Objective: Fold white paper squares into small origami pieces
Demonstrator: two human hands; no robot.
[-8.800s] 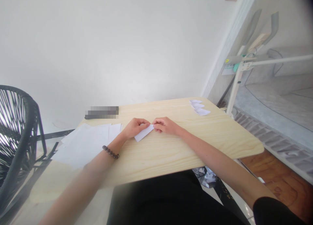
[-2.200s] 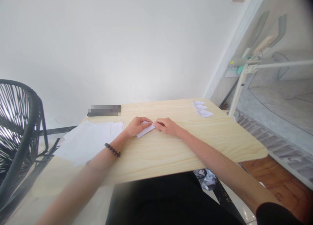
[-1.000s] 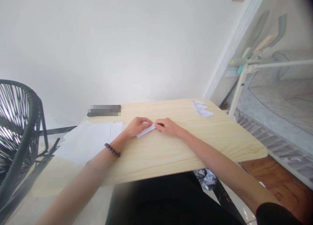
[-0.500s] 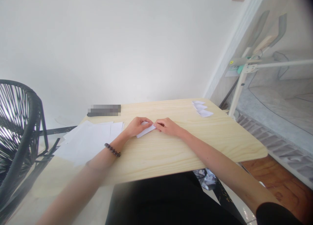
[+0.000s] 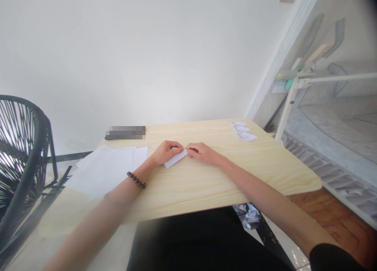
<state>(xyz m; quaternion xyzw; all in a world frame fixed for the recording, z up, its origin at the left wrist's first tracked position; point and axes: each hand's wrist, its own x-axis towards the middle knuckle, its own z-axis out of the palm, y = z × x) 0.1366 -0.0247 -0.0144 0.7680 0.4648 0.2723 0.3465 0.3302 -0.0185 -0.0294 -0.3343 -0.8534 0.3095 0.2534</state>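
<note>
Between my hands, over the middle of the table, is a narrow folded strip of white paper point(image 5: 176, 159). My left hand point(image 5: 166, 151) grips its upper edge, thumb reaching along to the right-hand end. At that end my right hand point(image 5: 202, 152) pinches the paper's tip between thumb and fingers. The two sets of fingertips almost meet. My left hand hides part of the strip. Several folded white paper pieces point(image 5: 246, 136) lie in an overlapping row at the far right of the table.
Loose white paper sheets point(image 5: 108, 169) are spread on the left of the wooden table point(image 5: 188, 196). A dark, blurred-out object point(image 5: 126, 132) lies at the back left edge. A woven chair point(image 5: 26, 157) stands at the left, and a white metal frame point(image 5: 287, 110) at the right.
The strip's lower left edge is tilted down slightly more, showing a little more of its face. Both hands keep nearly the same place and hold.
</note>
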